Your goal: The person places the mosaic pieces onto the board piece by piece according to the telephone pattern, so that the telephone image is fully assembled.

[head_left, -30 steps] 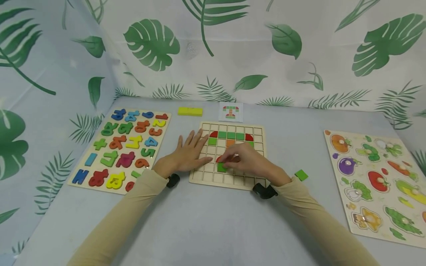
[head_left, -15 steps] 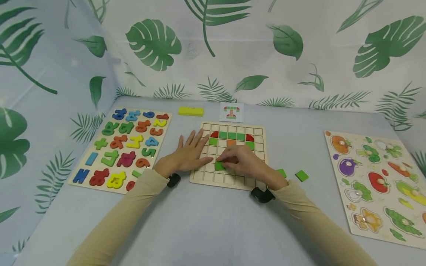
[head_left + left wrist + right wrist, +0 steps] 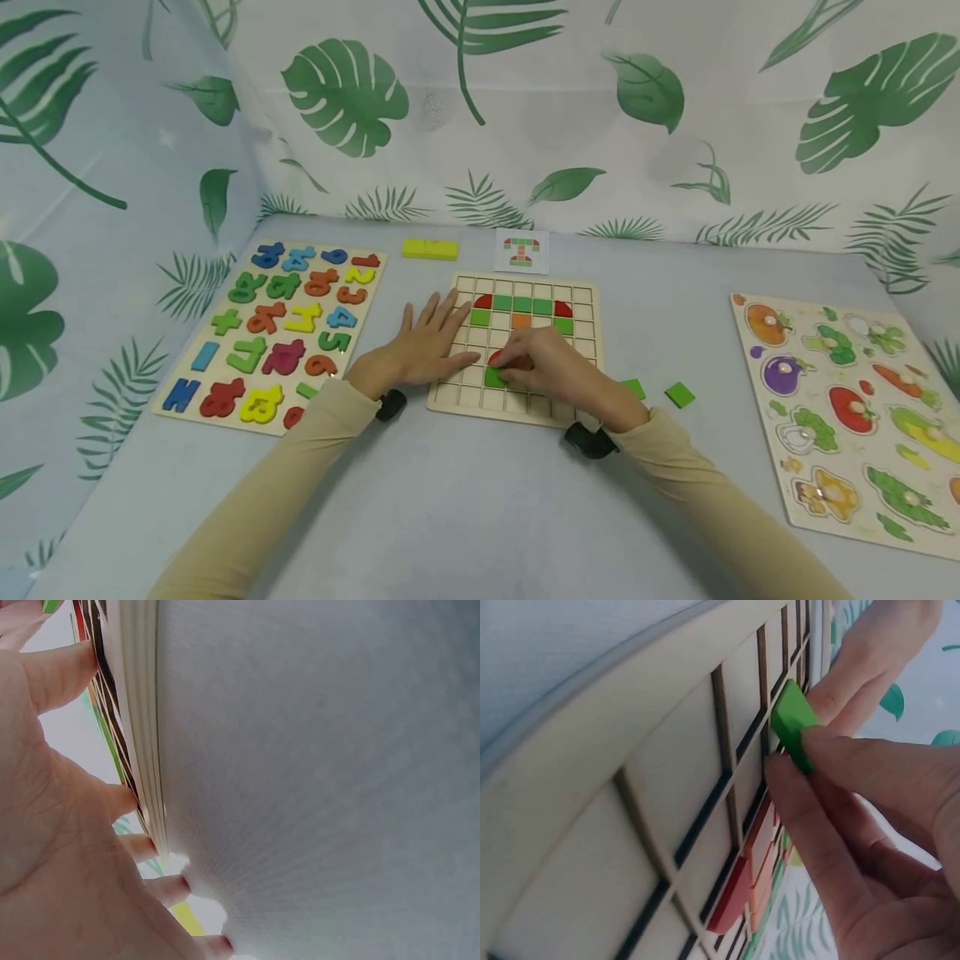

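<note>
My right hand pinches a small green square tile between thumb and fingers. It holds the tile, tilted in the right wrist view, at the lower left part of a wooden grid board. Just behind that tile a red rounded piece shows in part. My left hand lies with spread fingers at the board's left edge, its fingertips and thumb on the board. Farther up the grid are green tiles, an orange tile and red corner pieces. My right hand hides the grid's middle.
Two loose green tiles lie right of the board. A pattern card and a yellow block are behind it. A number puzzle stands on the left, a vegetable puzzle on the right.
My right hand has shifted slightly left with the green tile, uncovering a second loose tile beside the wrist. The tile's tilt has changed a little. My left hand has stayed put.
</note>
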`<action>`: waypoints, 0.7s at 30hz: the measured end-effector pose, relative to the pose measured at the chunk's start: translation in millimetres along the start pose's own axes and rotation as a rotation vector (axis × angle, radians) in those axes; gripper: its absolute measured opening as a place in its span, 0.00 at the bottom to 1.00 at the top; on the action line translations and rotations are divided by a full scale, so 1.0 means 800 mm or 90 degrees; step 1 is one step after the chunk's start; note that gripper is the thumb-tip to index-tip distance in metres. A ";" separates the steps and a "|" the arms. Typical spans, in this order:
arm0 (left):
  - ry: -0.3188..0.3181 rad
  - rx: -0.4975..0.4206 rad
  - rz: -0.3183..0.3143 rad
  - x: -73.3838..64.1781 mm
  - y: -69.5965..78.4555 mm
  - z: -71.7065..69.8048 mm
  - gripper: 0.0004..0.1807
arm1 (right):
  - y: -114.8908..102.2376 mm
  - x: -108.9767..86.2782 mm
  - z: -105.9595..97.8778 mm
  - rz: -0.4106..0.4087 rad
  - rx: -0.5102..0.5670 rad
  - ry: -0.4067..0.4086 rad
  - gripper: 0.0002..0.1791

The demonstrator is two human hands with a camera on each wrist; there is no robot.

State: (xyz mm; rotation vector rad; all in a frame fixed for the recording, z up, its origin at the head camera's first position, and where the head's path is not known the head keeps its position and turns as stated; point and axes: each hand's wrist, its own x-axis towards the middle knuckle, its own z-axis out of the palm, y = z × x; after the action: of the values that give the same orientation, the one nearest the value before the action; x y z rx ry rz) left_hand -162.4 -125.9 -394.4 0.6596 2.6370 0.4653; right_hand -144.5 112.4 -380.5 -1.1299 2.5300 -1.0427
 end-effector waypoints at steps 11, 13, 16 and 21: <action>-0.002 -0.004 0.000 0.002 -0.002 0.002 0.47 | -0.017 0.002 0.008 -0.001 -0.136 -0.009 0.05; -0.002 -0.005 0.001 0.002 -0.002 0.002 0.47 | -0.019 0.001 0.008 -0.003 -0.143 -0.007 0.06; -0.005 -0.005 -0.002 0.002 -0.002 0.001 0.47 | -0.019 -0.001 0.006 -0.013 -0.147 -0.016 0.06; -0.007 -0.008 -0.003 0.002 -0.002 0.001 0.47 | -0.009 -0.012 -0.008 -0.046 -0.116 -0.057 0.08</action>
State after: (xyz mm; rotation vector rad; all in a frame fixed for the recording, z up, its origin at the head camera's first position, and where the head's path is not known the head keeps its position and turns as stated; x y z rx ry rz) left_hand -163.8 -126.4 -395.9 0.6498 2.6230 0.4741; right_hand -136.4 118.9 -371.8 -1.2921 2.5722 -0.7704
